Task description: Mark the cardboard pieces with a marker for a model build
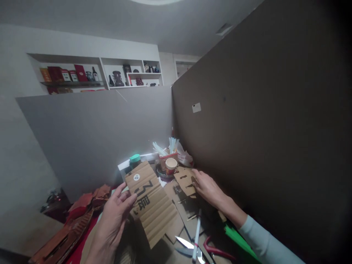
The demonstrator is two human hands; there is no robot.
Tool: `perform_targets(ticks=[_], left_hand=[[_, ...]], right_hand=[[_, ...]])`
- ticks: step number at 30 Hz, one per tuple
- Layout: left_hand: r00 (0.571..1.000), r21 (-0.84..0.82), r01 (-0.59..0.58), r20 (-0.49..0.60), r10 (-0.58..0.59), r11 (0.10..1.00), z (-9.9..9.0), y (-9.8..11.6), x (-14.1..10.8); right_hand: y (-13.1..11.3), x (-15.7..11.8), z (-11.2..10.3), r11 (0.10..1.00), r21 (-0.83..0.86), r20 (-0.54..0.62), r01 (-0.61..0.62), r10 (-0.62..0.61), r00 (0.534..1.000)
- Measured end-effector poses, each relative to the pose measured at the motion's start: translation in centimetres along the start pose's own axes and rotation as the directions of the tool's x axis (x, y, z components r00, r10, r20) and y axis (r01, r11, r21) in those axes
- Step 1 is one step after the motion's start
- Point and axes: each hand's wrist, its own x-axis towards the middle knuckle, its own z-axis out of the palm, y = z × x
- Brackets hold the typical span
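My left hand [117, 209] grips the left edge of a corrugated cardboard piece [156, 209], thumb in front and fingers partly behind it. The piece is tilted up and bears black printed characters and a small round sticker. On the right, my right hand [207, 187] has its fingers closed at the edge of a smaller cardboard piece [185, 181] with dark cut-outs or marks. Below the hands lie open scissors [189, 247] with red handles and a white pen [197, 234] crossing them. More flat cardboard [174, 233] lies underneath.
Behind stand a paper cup [171, 165], a box of pale sticks [168, 156] and a jar with a green lid [134, 158]. A brown model-like structure [63, 234] lies at left, a green object [239, 242] at right. Grey partitions [96, 135] enclose the table.
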Motion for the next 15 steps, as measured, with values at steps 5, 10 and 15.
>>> perform_targets(ticks=[5, 10, 15], left_hand=[[0.999, 0.016, -0.014, 0.045, 0.013, 1.000, 0.8, 1.1, -1.3], [0.999, 0.053, -0.012, 0.037, 0.010, 0.999, 1.9, 1.9, -2.3], [0.999, 0.033, -0.015, -0.030, 0.016, 0.999, 3.0, 2.4, -3.0]], right_hand=[[-0.8, -0.5, -0.9, 0.992, 0.093, -0.125, 0.082, -0.070, 0.990], [-4.6, -2.2, -4.3, 0.827, 0.393, -0.397, 0.401, -0.241, 0.886], [-7.2, -3.1, -7.3, 0.610, 0.544, -0.557, 0.576, -0.250, 0.792]])
